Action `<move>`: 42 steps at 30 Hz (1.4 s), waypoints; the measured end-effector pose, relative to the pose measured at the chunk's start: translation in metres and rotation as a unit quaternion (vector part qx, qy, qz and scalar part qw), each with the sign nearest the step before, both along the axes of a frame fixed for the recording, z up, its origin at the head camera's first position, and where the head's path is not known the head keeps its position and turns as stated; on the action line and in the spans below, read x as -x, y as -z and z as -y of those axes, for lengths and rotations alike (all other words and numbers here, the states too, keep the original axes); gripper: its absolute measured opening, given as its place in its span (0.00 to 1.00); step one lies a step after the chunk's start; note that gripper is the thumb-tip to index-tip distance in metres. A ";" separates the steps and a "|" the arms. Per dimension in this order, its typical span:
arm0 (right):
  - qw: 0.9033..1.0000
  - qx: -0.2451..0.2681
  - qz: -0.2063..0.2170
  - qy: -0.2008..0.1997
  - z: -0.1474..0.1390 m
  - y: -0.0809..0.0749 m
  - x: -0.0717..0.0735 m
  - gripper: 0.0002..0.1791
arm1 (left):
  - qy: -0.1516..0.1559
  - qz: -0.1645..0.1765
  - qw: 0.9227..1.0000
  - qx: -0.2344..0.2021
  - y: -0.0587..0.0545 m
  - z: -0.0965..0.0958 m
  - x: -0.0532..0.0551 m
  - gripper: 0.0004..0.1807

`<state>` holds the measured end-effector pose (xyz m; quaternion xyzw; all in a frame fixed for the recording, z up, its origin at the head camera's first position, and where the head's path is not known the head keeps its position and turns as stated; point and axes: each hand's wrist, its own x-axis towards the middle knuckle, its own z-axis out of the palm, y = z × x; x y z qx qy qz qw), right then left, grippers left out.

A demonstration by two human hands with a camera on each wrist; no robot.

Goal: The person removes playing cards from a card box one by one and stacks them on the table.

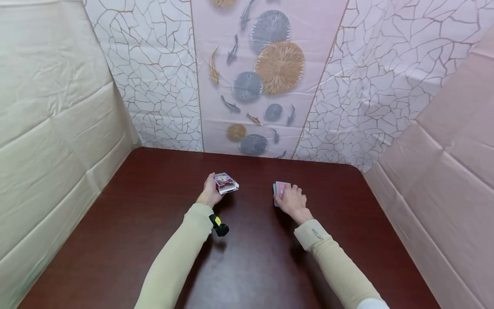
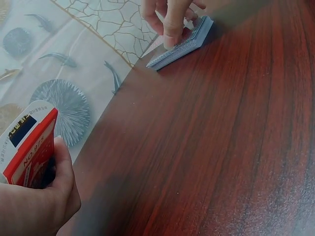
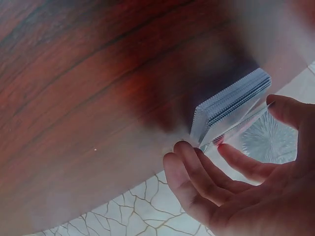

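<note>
My left hand (image 1: 209, 193) grips a playing card box (image 1: 225, 180) by its side, above the left middle of the table. In the left wrist view the box (image 2: 35, 150) shows a red printed face and a white flap standing out at one end. To the right, my right hand (image 1: 295, 201) has its fingers and thumb about the edges of a deck of playing cards (image 1: 280, 187) close over the table. Pink shows on the top card. The right wrist view shows the deck (image 3: 231, 105) in uneven layers between the thumb (image 3: 285, 109) and the fingers.
The dark reddish-brown table (image 1: 247, 257) reaches back to a patterned cloth (image 1: 247, 107) hanging behind its far edge. Pale quilted panels (image 1: 50, 128) rise along both sides. A black strap device with a yellow label (image 1: 218, 224) sits at the left wrist.
</note>
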<state>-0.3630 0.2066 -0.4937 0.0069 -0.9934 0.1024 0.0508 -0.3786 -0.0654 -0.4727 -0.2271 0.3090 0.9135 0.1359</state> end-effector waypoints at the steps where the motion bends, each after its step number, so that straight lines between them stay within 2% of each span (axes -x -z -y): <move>1: 1.000 0.001 -0.002 -0.003 0.000 0.000 0.000 0.36 | -0.004 0.004 1.000 -0.001 0.001 0.000 0.001 0.33; 3: 1.000 0.000 -0.008 -0.006 0.000 0.000 0.002 0.36 | -0.008 0.009 1.000 -0.001 0.003 0.001 0.006 0.33; 9: 1.000 -0.010 -0.017 -0.007 -0.001 -0.005 0.006 0.35 | -0.015 0.017 1.000 -0.003 0.001 0.001 0.016 0.34; 17: 1.000 -0.009 0.003 -0.007 0.005 -0.008 0.003 0.36 | -0.017 0.011 1.000 -0.013 0.002 0.001 0.014 0.34; 23: 1.000 -0.009 0.008 0.005 0.007 -0.003 0.003 0.39 | -0.016 0.008 1.000 -0.007 0.005 -0.001 0.012 0.34; 30: 0.999 -0.025 0.011 0.027 0.013 0.005 0.001 0.34 | -0.018 0.021 1.000 -0.005 0.007 -0.002 0.008 0.34; 35: 0.999 -0.021 0.008 0.026 0.015 0.008 0.000 0.34 | -0.018 0.014 1.000 -0.011 0.007 -0.001 0.007 0.34; 42: 0.998 -0.010 0.046 0.044 0.018 0.004 0.000 0.40 | -0.018 0.022 1.000 -0.007 0.008 0.000 0.004 0.34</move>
